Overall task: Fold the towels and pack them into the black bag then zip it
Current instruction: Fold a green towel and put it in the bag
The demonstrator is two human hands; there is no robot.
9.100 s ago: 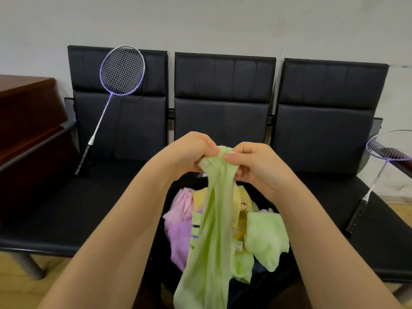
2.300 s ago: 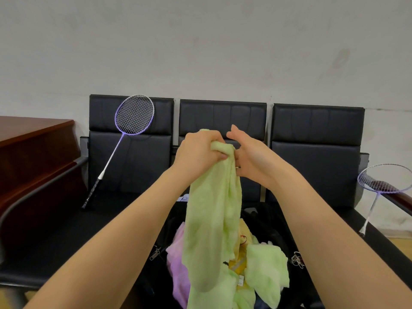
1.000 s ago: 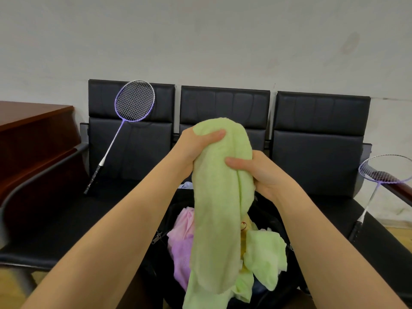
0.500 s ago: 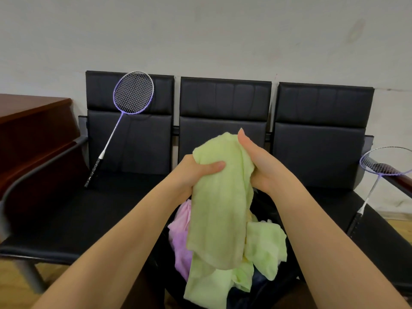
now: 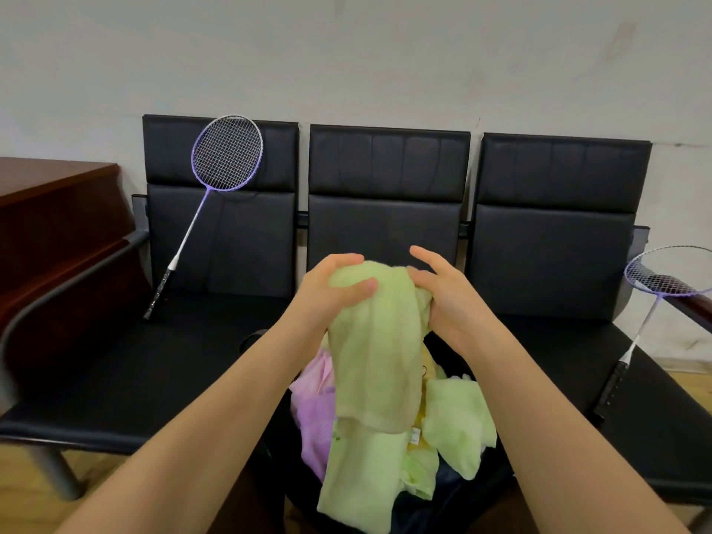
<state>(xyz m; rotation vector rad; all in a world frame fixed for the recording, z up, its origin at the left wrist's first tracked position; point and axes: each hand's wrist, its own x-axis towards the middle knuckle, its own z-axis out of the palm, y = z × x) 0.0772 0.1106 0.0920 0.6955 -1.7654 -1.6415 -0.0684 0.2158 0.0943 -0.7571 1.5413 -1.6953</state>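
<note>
Left hand [image 5: 331, 291] gripped the top of the green towel [image 5: 375, 360], thumb curled across its front, fingers behind the fold. Right hand [image 5: 449, 298] touched the towel's right edge with fingers loosely spread, upper fingers clear of the cloth; whether its lower fingers pinched the edge could not be told. Towel hung doubled over, held in the air above the black bag [image 5: 454, 502], its lower end drooping onto the pile. Pile in the bag: pink towel [image 5: 314, 418], a second green towel [image 5: 456, 429], a bit of yellow cloth between. Bag sat on the middle seat of the bench [image 5: 154, 364].

Judged soft, light, limp terry: no stiffness, sags wherever unsupported, not slippery, not fragile. Best taken at corners or along the folded top edge, both hands apart, to keep the fold flat. Single mid-cloth pinch would likely let it bunch.
</note>
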